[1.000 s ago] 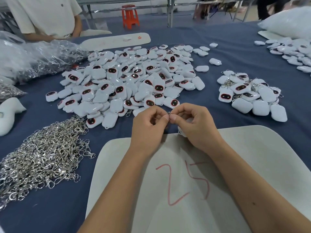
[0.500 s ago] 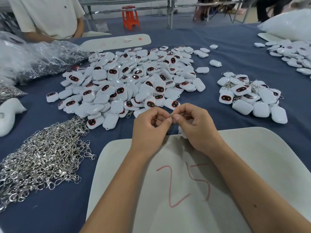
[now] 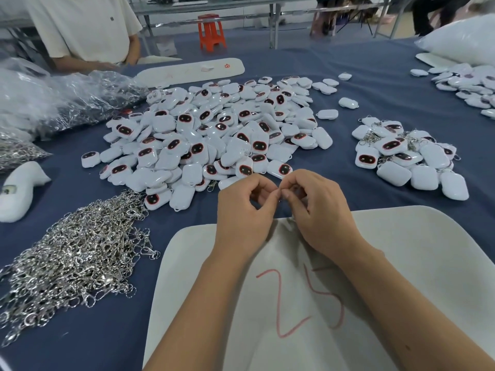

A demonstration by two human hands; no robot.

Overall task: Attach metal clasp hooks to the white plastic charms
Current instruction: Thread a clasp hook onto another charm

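Head view: two bare hands meet above the far edge of a white board (image 3: 401, 263) marked "25" in red, on a blue tablecloth (image 3: 375, 108).
Left hand (image 3: 242, 210): fingers curled, thumb and forefinger pinched together at the point where the two hands touch; what they pinch is too small to make out.
Right hand (image 3: 318, 207): fingers curled, fingertips pressed against the left hand's; a sliver of white and metal shows just beneath its palm, mostly hidden.
Loose charms (image 3: 214, 135): a wide heap of white plastic pieces, many showing a dark face with red rim, lying just beyond both hands.
Clasp hooks (image 3: 72, 258): a tangled silver pile well to the left of the left hand.
Finished charms (image 3: 407, 156): a smaller pile with metal rings among them, beyond and to the right of the right hand.
More charms (image 3: 471, 87): a further group at the far right edge.
Plastic bags (image 3: 53, 100): crinkled, clear, at far left.
Another person (image 3: 88, 30): a light shirt at the far side of the table.
Orange stool (image 3: 211, 30): on the floor behind the table.
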